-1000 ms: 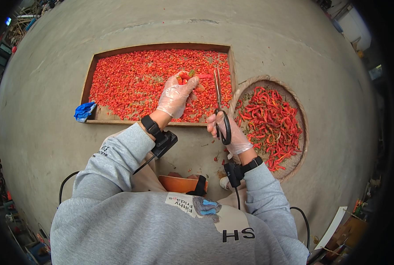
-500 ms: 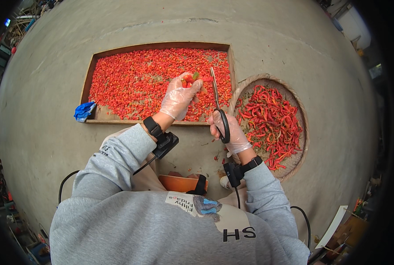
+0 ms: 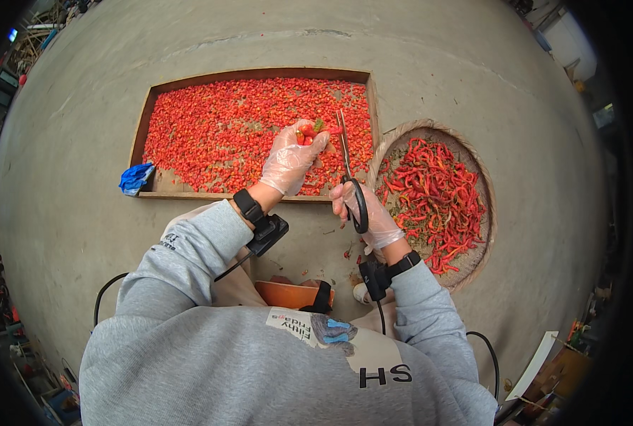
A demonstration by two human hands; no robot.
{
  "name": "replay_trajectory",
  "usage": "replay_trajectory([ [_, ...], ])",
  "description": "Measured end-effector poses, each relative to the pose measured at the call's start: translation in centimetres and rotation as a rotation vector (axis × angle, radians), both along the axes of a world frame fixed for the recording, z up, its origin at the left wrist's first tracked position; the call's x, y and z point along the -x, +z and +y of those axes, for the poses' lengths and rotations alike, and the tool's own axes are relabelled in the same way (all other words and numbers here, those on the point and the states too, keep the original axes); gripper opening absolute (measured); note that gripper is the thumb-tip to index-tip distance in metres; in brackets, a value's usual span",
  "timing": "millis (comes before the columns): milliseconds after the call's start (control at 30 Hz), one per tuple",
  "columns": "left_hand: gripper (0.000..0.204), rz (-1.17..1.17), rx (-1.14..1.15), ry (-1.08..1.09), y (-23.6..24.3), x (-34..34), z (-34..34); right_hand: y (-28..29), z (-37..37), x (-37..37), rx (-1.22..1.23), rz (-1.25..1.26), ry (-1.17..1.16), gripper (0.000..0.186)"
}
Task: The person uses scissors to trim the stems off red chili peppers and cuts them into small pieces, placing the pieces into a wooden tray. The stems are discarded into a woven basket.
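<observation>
In a clear plastic glove, my left hand [image 3: 290, 157] is closed around a few red chili peppers [image 3: 306, 130], one with a green stem end showing, over the shallow wooden tray [image 3: 259, 72]. Cut red chili pieces [image 3: 217, 135] cover most of that tray. My right hand [image 3: 370, 216], gloved too, grips black-handled scissors [image 3: 345, 153], fingers in the loops. Their blades point away from me, slightly parted, at the tip of a chili held in the left hand. Whether the blades touch it, I cannot tell.
At the right stands a round woven basket [image 3: 488, 206] of whole red chilies [image 3: 440, 199]. A crumpled blue bag [image 3: 136, 179] lies on the tray's near left corner. Below my hands is an orange board [image 3: 288, 294], with scattered bits on the concrete floor [image 3: 543, 177].
My left hand has shifted slightly right, toward the scissors, with the chilies. The scissor blades have parted a little; the right hand stays almost in place.
</observation>
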State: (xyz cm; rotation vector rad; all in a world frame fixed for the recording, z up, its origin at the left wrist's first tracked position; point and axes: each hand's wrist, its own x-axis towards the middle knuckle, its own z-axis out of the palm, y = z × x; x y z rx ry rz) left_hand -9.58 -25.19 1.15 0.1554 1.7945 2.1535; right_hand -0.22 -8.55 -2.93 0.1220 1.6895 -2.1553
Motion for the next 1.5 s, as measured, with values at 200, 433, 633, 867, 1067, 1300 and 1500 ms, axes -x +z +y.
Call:
replay_trajectory([
  [200,0.022,-0.03,0.029,0.01,0.0,0.3,-0.3,0.9,0.2,0.0,-0.127,-0.037,-0.026,0.043],
  [433,0.022,-0.022,0.006,0.069,-0.1,0.8,-0.4,-0.1,0.1,-0.2,0.057,-0.066,0.009,0.043],
  [633,0.024,-0.005,0.102,-0.015,-0.4,0.7,-0.2,0.1,0.2,-0.2,-0.069,-0.01,-0.002,0.04],
  [867,0.032,0.128,-0.171,0.112,-0.1,0.6,-0.2,0.3,0.4,0.1,-0.078,-0.043,-0.145,0.038],
  [1067,0.031,0.067,-0.246,0.05,-0.1,1.3,-0.8,0.6,1.2,0.4,0.062,-0.017,-0.238,0.037],
  [1300,0.031,-0.262,-0.292,-0.089,-0.8,1.2,-0.6,0.6,0.3,0.1,-0.02,0.015,-0.173,0.039],
  [1500,0.016,-0.328,-0.3,-0.046,-0.8,0.7,0.2,0.5,-0.3,-0.2,-0.065,0.007,-0.155,0.041],
])
